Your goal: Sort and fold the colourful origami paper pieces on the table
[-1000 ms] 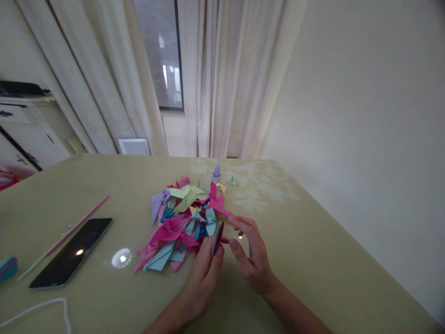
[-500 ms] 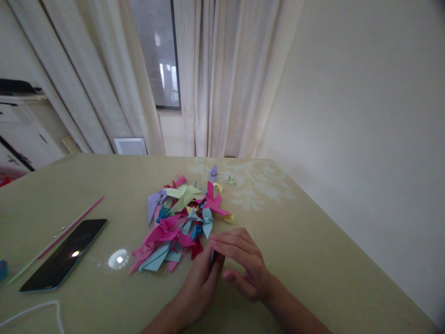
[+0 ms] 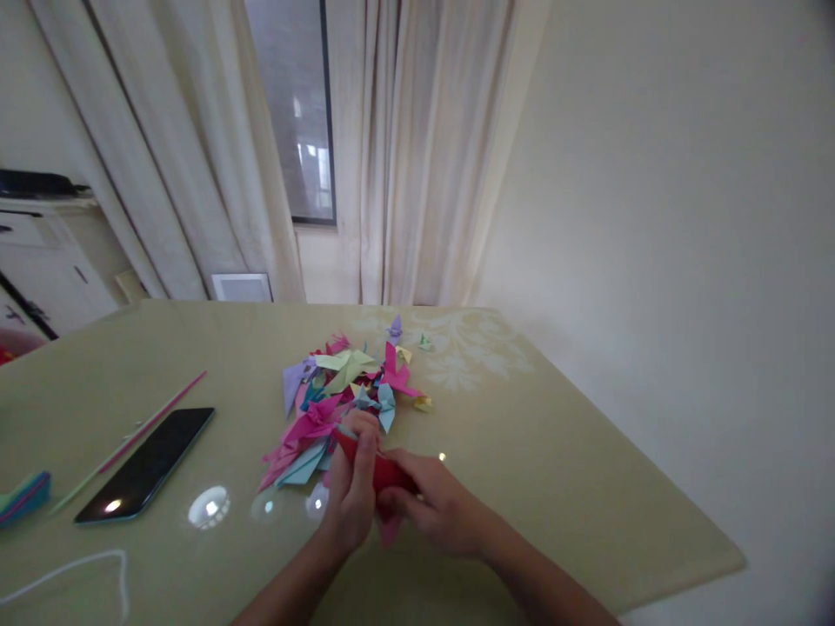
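A red folded paper piece (image 3: 382,472) is held just above the table between both of my hands. My left hand (image 3: 352,487) pinches its upper left part with the fingers curled over it. My right hand (image 3: 434,513) grips its right and lower part from the side. Directly behind my hands lies a pile of folded paper figures (image 3: 339,396) in pink, blue, yellow-green and purple. The olive tablecloth (image 3: 554,452) with a pale floral print lies under everything.
A black phone (image 3: 147,463) lies screen up at the left, next to a thin pink stick (image 3: 140,426). A stack of coloured paper (image 3: 23,497) sits at the far left edge, and a white cable (image 3: 71,574) curls at the lower left. A wall stands close on the right.
The red paper was held on edge between my hands, then covered by my right hand. Now both hands have lifted and turned it, and my left hand has shifted left over the pile's near edge.
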### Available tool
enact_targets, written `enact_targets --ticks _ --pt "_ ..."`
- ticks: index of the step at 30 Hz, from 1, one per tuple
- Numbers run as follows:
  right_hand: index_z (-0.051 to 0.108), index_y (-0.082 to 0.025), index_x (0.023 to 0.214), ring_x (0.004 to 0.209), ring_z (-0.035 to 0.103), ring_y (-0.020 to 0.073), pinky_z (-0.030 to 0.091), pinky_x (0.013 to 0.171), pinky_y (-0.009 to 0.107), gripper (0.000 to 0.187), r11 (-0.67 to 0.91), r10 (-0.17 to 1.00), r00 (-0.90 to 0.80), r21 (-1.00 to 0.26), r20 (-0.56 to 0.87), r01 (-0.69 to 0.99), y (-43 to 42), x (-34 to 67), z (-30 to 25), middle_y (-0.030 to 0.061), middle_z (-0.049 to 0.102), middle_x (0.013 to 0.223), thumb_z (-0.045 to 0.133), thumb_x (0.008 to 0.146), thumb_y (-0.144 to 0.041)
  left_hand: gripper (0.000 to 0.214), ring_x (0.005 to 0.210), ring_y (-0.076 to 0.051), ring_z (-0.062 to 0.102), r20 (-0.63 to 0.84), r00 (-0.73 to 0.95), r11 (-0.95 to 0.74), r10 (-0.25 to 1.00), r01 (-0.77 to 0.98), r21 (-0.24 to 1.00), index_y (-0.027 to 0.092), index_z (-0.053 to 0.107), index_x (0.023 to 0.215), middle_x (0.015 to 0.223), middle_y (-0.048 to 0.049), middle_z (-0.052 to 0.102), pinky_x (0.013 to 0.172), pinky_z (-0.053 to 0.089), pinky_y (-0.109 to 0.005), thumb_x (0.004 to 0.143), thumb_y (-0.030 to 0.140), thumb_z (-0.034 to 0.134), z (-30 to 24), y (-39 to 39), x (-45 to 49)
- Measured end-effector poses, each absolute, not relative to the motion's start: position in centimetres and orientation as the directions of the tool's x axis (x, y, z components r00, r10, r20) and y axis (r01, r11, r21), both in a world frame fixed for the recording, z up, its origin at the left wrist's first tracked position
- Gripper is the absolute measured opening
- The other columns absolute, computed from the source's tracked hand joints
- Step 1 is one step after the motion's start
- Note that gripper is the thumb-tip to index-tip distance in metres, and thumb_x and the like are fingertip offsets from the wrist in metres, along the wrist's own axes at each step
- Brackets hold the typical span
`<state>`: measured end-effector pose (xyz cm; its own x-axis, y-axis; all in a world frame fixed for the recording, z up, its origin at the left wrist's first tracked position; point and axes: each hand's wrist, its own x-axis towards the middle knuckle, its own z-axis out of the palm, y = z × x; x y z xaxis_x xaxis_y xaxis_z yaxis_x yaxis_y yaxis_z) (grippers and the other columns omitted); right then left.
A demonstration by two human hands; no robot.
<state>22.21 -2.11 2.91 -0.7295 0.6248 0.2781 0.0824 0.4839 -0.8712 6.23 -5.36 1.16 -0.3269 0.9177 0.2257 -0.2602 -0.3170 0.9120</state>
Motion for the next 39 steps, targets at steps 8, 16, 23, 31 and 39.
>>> enact_targets --ticks 8,16,23,31,39 --pt "0.071 -0.02 0.087 0.085 0.063 0.0199 0.048 0.077 0.03 0.028 0.548 0.794 -0.495 -0.768 0.354 0.331 -4.3 28.9 1.1 0.0041 0.066 0.091 0.061 0.107 -0.037 0.033 0.084 -0.02 0.061 0.374 -0.122 -0.374 0.919 0.025 0.927 0.024 0.069 0.115 0.09 -0.0011 0.066 0.08 0.05 -0.03 0.087 0.039 0.082 0.8 -5.1 8.2" --pt "0.063 -0.021 0.09 0.079 0.057 0.0188 0.045 0.072 0.029 0.02 0.563 0.825 -0.324 -0.711 0.462 0.42 -6.7 27.4 -4.6 0.003 0.064 0.089 0.059 0.106 -0.032 0.027 0.095 -0.024 0.069 0.514 0.224 -0.558 0.828 0.25 0.791 0.028 0.076 0.124 0.102 -0.0084 0.076 0.09 0.053 -0.036 0.105 0.03 0.058 1.3 -6.0 10.2" --pt "0.065 -0.021 0.086 0.076 0.057 0.0178 0.044 0.069 0.028 0.036 0.367 0.918 -0.24 -0.906 0.316 0.213 -6.3 28.5 -4.0 0.0004 0.062 0.081 0.066 0.1 -0.055 0.02 0.087 -0.019 0.071 0.56 0.211 -0.597 0.801 0.34 0.726 0.027 0.079 0.113 0.095 -0.0041 0.079 0.08 0.055 -0.028 0.103 0.03 0.062 2.5 -5.5 8.1" --pt "0.071 -0.02 0.087 0.053 0.045 0.0126 0.029 0.05 0.024 0.04 0.056 0.954 -0.301 -0.975 -0.011 0.214 -3.7 34.8 -2.2 -0.0041 0.055 0.063 0.08 0.083 -0.059 0.014 0.08 -0.018 0.074 0.331 0.351 -0.461 0.876 0.404 0.79 0.024 0.084 0.104 0.088 -0.0026 0.082 0.074 0.054 -0.025 0.095 0.025 0.073 -0.1 -5.6 7.5" --pt "0.077 -0.022 0.088 0.084 0.067 0.0249 0.048 0.078 0.033 0.019 0.23 0.964 -0.234 -0.836 0.126 0.498 -3.2 38.0 -2.5 0.0044 0.075 0.086 0.076 0.085 -0.041 0.011 0.097 -0.022 0.073 0.109 0.519 -0.485 0.848 0.676 0.555 0.024 0.081 0.103 0.101 -0.0042 0.08 0.086 0.054 -0.029 0.093 0.028 0.076 -0.4 -4.3 10.1"
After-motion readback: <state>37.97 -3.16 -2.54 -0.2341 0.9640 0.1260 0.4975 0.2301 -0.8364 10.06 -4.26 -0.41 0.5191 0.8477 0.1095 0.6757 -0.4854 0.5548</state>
